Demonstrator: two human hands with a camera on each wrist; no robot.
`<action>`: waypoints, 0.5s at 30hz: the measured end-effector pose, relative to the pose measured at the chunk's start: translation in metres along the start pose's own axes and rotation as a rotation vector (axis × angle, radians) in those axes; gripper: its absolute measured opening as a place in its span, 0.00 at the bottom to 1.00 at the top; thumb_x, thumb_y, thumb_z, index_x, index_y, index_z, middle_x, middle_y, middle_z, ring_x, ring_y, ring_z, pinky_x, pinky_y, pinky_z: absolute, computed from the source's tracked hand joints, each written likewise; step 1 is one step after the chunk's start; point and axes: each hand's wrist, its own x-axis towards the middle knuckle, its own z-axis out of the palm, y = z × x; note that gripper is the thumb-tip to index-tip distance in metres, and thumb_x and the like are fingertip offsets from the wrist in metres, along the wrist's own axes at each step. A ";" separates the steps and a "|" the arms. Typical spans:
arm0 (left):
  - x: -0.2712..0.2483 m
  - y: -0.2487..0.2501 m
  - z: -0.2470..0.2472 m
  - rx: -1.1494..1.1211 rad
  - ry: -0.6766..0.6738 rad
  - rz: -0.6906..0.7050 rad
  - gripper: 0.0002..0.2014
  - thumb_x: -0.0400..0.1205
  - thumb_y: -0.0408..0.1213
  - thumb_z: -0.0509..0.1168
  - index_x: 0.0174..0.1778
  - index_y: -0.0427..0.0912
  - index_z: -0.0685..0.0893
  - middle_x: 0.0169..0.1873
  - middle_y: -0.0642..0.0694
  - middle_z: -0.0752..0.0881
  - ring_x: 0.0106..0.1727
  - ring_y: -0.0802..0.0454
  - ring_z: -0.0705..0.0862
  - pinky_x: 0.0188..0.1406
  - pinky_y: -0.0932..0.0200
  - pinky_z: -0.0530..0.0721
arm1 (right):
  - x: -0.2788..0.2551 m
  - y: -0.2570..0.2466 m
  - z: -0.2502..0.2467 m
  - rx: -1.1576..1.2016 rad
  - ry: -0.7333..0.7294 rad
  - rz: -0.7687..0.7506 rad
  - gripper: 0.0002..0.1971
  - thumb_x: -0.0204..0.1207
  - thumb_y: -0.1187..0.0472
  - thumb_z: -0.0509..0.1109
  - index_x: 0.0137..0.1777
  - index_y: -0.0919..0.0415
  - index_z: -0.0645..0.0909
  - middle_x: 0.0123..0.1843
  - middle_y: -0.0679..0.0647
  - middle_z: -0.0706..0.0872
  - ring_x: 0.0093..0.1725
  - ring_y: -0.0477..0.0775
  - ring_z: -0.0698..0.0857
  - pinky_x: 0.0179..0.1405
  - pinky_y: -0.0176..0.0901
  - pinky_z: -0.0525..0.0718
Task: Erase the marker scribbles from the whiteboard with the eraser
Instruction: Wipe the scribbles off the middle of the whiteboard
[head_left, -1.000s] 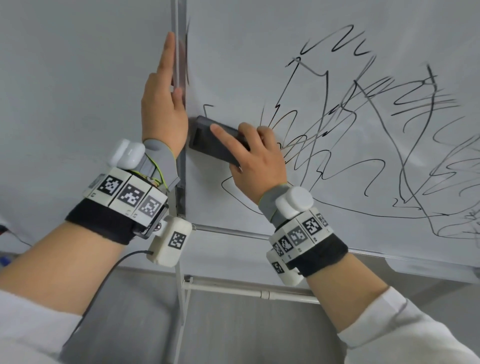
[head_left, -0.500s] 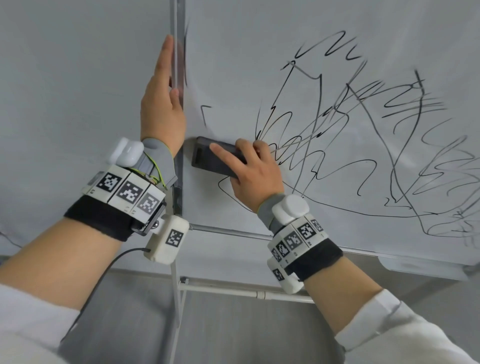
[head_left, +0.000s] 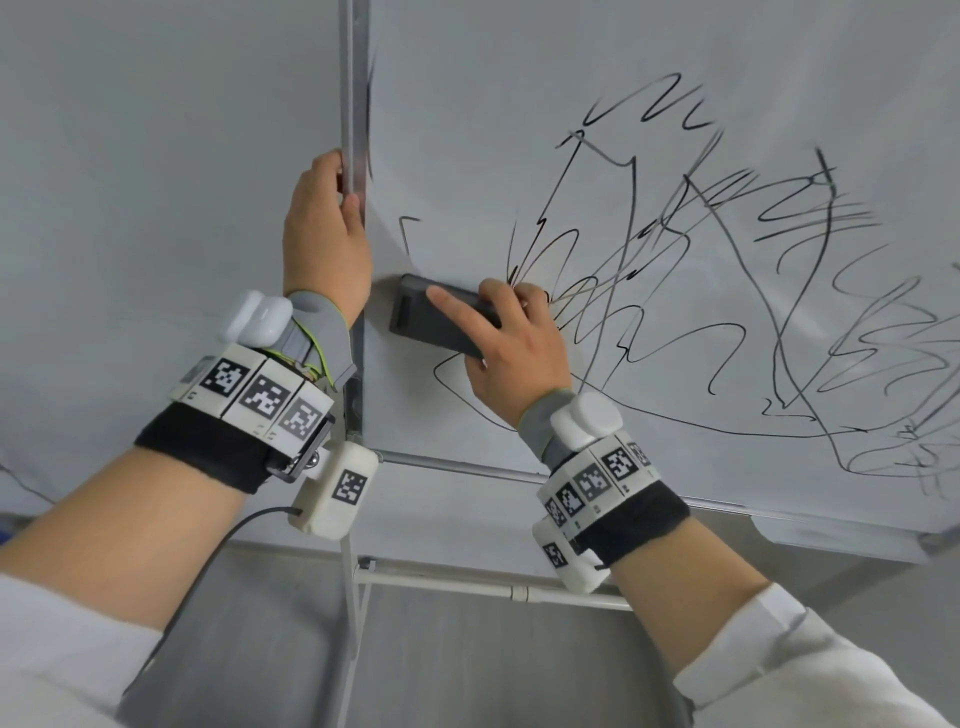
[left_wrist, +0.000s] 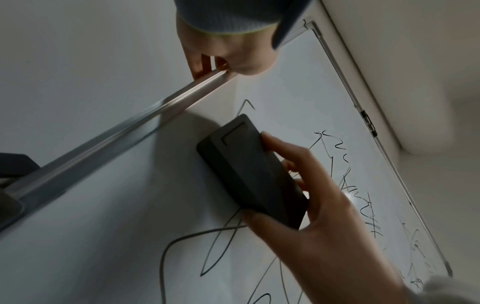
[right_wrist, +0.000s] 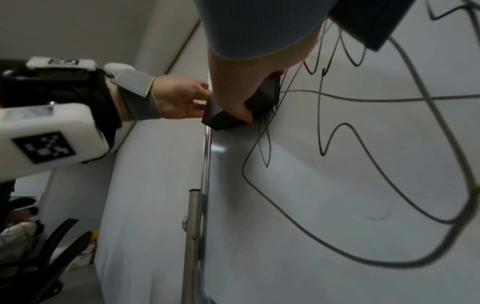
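Observation:
A whiteboard (head_left: 467, 130) carries black marker scribbles (head_left: 727, 291) over its middle and right. My right hand (head_left: 514, 343) grips a dark grey eraser (head_left: 415, 317) and holds it flat on the board near the left edge, beside the leftmost scribbles. The left wrist view shows the eraser (left_wrist: 249, 170) with my right hand's fingers (left_wrist: 275, 144) curled over its far side and the thumb under it. My left hand (head_left: 322, 244) grips the board's metal left frame (head_left: 353, 104), thumb in front. A short hooked mark (head_left: 405, 234) sits just above the eraser.
A grey wall (head_left: 156, 156) lies left of the board. Below are the board's bottom rail (head_left: 467, 467), a white stand crossbar (head_left: 467, 582) and a tray (head_left: 831, 540) at the lower right. A black chair (right_wrist: 52, 246) and a seated person (right_wrist: 18, 232) show in the right wrist view.
The eraser has slid slightly down from the hooked mark. My left hand's fingers, stretched up along the frame before, now curl round it lower down.

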 end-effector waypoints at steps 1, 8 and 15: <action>0.000 0.000 0.000 0.003 -0.001 -0.002 0.14 0.84 0.28 0.52 0.64 0.36 0.75 0.57 0.39 0.79 0.57 0.46 0.77 0.51 0.62 0.71 | 0.005 0.000 -0.003 0.002 0.014 -0.003 0.33 0.62 0.68 0.71 0.70 0.47 0.78 0.56 0.58 0.79 0.52 0.63 0.71 0.40 0.52 0.81; 0.000 0.000 0.001 -0.028 -0.009 -0.044 0.13 0.84 0.29 0.52 0.61 0.34 0.77 0.57 0.38 0.81 0.58 0.43 0.78 0.56 0.54 0.73 | 0.062 -0.004 -0.028 0.013 0.155 0.051 0.33 0.62 0.67 0.71 0.71 0.51 0.78 0.56 0.61 0.81 0.50 0.63 0.70 0.38 0.50 0.80; -0.005 -0.001 0.001 0.029 -0.020 -0.061 0.12 0.85 0.30 0.52 0.60 0.33 0.75 0.57 0.37 0.80 0.58 0.42 0.78 0.55 0.53 0.73 | 0.023 -0.012 -0.008 0.003 0.011 0.010 0.34 0.62 0.69 0.72 0.70 0.50 0.78 0.56 0.60 0.81 0.51 0.61 0.68 0.37 0.51 0.81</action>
